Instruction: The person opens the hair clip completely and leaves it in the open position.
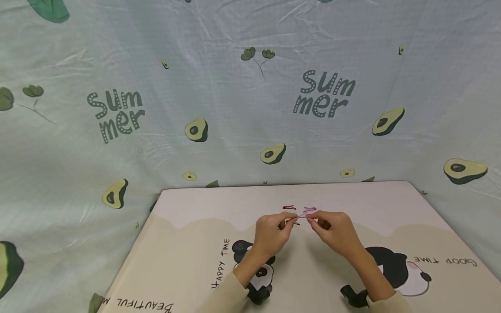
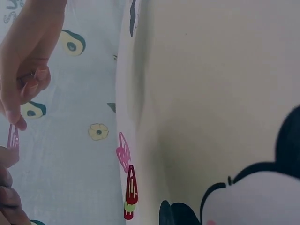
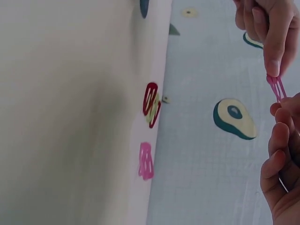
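Note:
Both hands meet above the far part of the table around a pink snap hair clip [image 3: 277,88]. My left hand [image 1: 272,233] pinches one end between thumb and index finger. At the other end, my right hand [image 1: 337,231] pinches it the same way. The clip spans the small gap between the two sets of fingertips, raised in front of the backdrop in both wrist views. Beyond the hands lie red hair clips [image 2: 131,185] with a yellow-green clip [image 2: 129,206] among them. Beside these is a cluster of pink hair clips [image 3: 146,161].
The table [image 1: 184,243] has a cream and pale pink cover printed with pandas and lettering. Its far edge runs just past the loose clips. Behind it hangs a pale cloth [image 1: 227,95] printed with avocados and the word summer.

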The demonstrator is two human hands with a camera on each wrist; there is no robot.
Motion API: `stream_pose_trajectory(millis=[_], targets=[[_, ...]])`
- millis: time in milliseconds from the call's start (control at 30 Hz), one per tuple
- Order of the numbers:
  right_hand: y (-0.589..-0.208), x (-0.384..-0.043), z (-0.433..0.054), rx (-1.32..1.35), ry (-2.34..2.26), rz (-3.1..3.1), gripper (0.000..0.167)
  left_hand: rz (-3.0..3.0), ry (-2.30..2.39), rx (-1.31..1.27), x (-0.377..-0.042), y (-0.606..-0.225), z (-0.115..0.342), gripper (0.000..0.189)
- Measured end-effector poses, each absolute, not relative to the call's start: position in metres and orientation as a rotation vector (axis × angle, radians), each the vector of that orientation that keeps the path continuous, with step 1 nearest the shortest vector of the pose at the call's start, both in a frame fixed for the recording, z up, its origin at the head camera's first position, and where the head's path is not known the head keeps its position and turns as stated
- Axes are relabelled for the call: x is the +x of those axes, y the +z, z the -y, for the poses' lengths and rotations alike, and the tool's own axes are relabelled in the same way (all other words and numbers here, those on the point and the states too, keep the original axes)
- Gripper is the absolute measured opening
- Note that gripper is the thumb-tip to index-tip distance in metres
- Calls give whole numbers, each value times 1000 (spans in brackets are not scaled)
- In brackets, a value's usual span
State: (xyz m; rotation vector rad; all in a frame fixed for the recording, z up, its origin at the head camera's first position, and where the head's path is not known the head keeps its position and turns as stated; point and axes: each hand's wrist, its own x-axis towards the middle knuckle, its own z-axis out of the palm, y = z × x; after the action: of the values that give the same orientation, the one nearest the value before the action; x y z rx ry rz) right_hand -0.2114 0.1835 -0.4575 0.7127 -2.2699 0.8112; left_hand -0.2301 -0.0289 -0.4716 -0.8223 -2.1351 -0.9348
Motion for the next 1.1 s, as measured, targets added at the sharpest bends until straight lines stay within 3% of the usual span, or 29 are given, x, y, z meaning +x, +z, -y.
stream_pose_trajectory(millis=[200, 367, 700, 1100], targets=[[-459, -222, -200, 634, 728, 2333, 14, 2346, -751, -799, -242, -468, 10, 7], [-467, -229, -210, 441, 695, 2511, 1, 2506, -623, -770, -254, -474, -8, 9], [-479, -249, -215, 112, 774, 2883, 9, 2676, -420, -757, -274, -495, -32, 8], [-485, -261, -211, 69, 713, 3017, 7, 2827, -355, -774, -283, -495, -38, 16]])
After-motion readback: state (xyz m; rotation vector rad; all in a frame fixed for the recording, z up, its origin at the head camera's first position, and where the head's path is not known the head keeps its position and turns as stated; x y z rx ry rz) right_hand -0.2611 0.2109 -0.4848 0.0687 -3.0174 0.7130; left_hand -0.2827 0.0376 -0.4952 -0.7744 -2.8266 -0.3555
